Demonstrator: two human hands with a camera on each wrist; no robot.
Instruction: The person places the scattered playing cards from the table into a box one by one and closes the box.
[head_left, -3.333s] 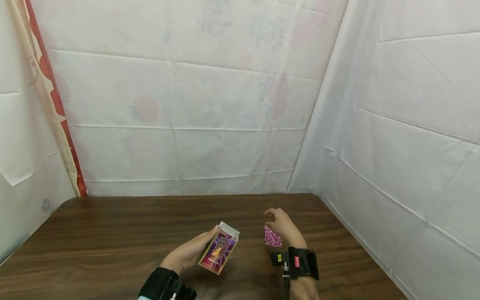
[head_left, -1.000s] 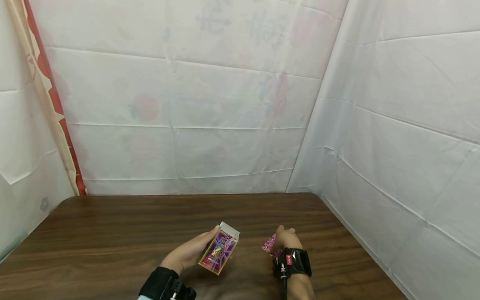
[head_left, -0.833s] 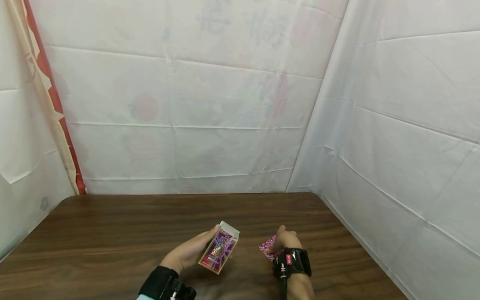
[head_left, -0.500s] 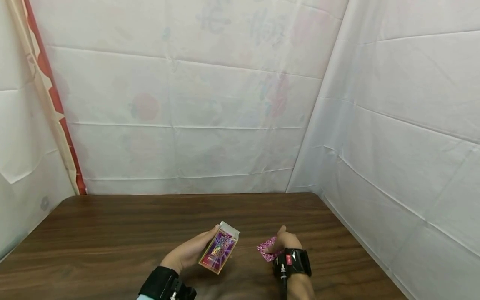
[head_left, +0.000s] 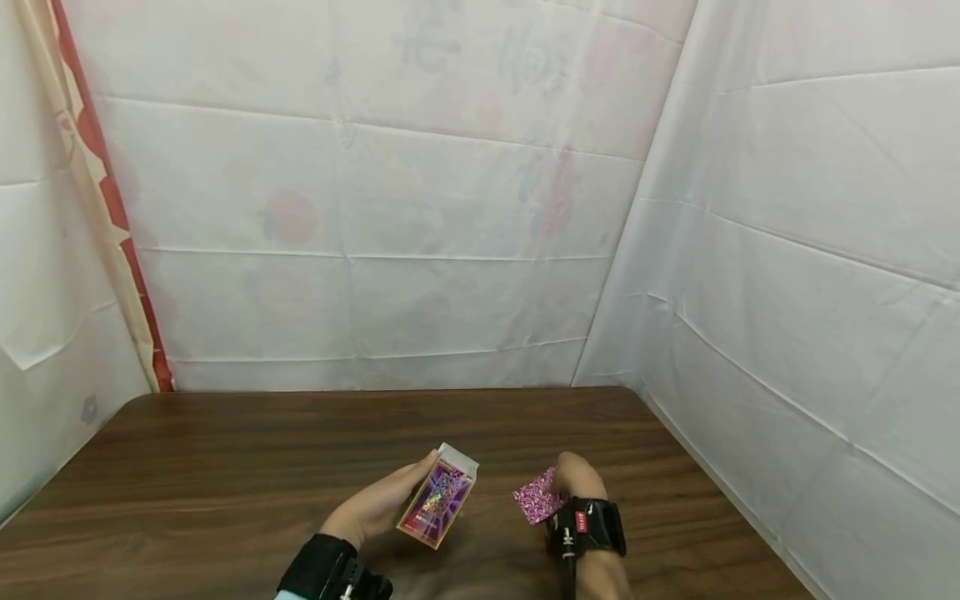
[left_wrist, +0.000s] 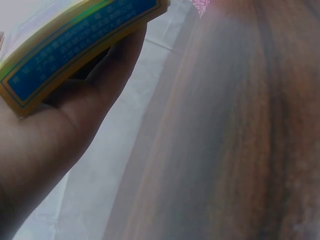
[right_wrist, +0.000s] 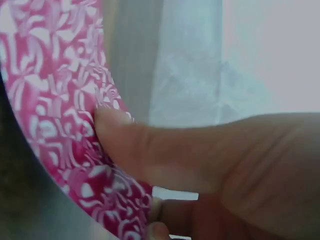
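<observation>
My left hand (head_left: 378,504) grips a small card box (head_left: 437,505) with a purple and red printed front, tilted, its white flap (head_left: 459,458) standing up at the top. The left wrist view shows the box's blue, yellow-edged end (left_wrist: 82,47) in the hand. To the right, my right hand (head_left: 577,477) pinches a pink and white patterned card (head_left: 538,497). Close up, the thumb (right_wrist: 145,147) lies across the patterned side of the bowed card (right_wrist: 55,105), with fingertips at its lower edge. White edges show between the thumb and the fingers.
Brown wood-grain table (head_left: 300,450) lies under both hands. White cloth sheets (head_left: 465,208) hang behind it and along the right side (head_left: 810,275). A red-edged curtain (head_left: 112,200) hangs at the left. Each wrist wears a black strap (head_left: 596,525).
The right hand has taken the pink card from the table and drawn it nearer. The card, bent and partly turned away a moment ago, now shows more of its patterned face. Left hand and box stay put.
</observation>
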